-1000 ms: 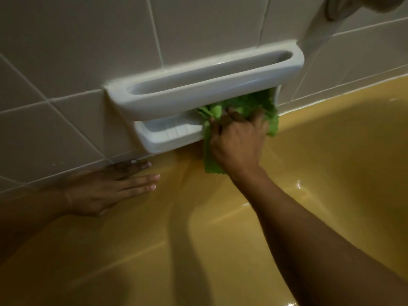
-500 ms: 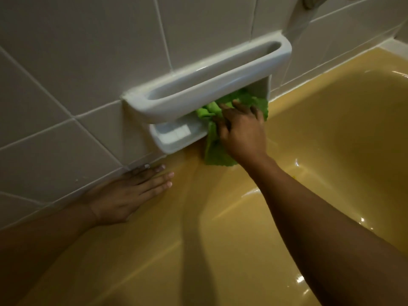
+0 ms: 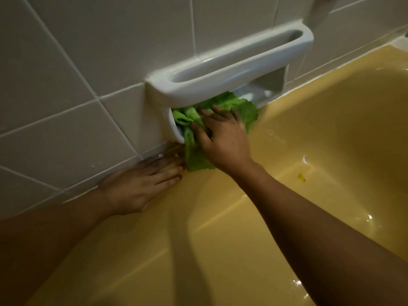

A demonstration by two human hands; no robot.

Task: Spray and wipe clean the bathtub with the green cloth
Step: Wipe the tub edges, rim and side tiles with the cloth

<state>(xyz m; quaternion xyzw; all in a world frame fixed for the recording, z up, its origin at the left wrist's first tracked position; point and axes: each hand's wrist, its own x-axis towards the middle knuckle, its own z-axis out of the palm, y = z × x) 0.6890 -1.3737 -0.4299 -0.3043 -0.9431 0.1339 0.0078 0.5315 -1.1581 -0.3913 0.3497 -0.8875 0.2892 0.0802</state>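
Green cloth (image 3: 197, 159) bunches in the soap dish (image 3: 223, 83) under the right hand (image 3: 223, 138), fingers spread and pressing; the left hand (image 3: 136, 186) lies flat on the bathtub rim (image 3: 154, 244).

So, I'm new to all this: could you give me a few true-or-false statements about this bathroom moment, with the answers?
1. The right hand presses the green cloth into the white ceramic soap dish. True.
2. The left hand holds a spray bottle. False: it lies flat on the bathtub rim beside the tiled wall, holding nothing.
3. The bathtub is yellow. True.
4. The cloth sits at the right end of the soap dish. False: it is bunched into the left end, and the right end is uncovered.
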